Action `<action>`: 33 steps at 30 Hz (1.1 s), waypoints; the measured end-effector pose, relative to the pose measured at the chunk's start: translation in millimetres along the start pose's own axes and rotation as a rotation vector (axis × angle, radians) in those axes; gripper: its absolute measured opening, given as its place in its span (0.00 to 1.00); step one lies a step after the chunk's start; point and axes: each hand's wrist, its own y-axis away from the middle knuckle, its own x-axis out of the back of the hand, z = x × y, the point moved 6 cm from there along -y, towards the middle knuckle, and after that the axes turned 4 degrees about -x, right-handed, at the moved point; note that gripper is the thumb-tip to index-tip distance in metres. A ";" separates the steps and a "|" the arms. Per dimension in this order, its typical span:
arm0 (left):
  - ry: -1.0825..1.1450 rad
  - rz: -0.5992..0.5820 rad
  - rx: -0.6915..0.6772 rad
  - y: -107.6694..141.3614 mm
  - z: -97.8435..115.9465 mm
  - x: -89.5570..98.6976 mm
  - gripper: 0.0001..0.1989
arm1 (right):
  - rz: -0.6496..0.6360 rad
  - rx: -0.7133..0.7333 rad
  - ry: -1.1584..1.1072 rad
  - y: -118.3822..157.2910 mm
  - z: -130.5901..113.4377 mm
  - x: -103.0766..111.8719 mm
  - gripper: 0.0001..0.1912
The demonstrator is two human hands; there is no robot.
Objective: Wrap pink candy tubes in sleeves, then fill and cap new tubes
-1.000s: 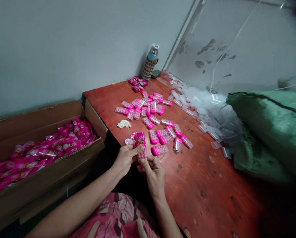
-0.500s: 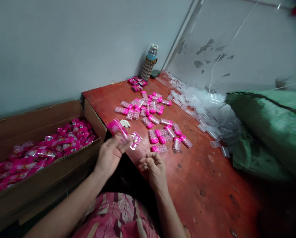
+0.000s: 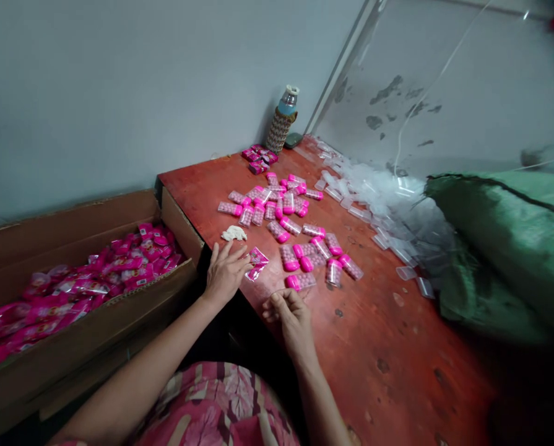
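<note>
My left hand (image 3: 226, 272) lies at the table's left edge with its fingers spread and nothing in it. Its fingertips reach the left side of a flat, shiny pink sleeve (image 3: 258, 262). Just beyond them sits a lumpy white wad (image 3: 234, 233). My right hand (image 3: 290, 317) hovers by the table's front edge, thumb and fingers pressed together; whatever may be between them is too small to make out. Close beyond it lies a clear, pink-capped tube filled with pink balls (image 3: 301, 281). Several more such tubes (image 3: 277, 201) are scattered over the table behind.
At left, a cardboard box (image 3: 132, 296) holds many pink-wrapped packs (image 3: 119, 266). A few pink packs (image 3: 259, 166) and a bottle in a knitted cover (image 3: 279, 127) stand at the back of the red table (image 3: 388, 347). Clear empty tubes (image 3: 379, 198) spill from a green sack (image 3: 494, 260).
The pink-wrapped item that was in my left hand has left it, and that hand now rests open by the flat sleeve. My right hand has hardly moved.
</note>
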 end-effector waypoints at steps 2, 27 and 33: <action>-0.012 0.027 -0.009 0.8 -1.3 0.2 0.10 | -0.005 0.007 0.014 -4.4 -0.5 -0.5 0.11; 1.167 0.083 0.808 21.0 -16.3 6.7 0.13 | 0.063 0.260 0.250 -67.5 -41.5 -21.5 0.15; 1.241 0.104 0.888 25.1 -14.8 5.6 0.12 | 0.228 0.537 0.678 -60.4 -56.4 -20.8 0.18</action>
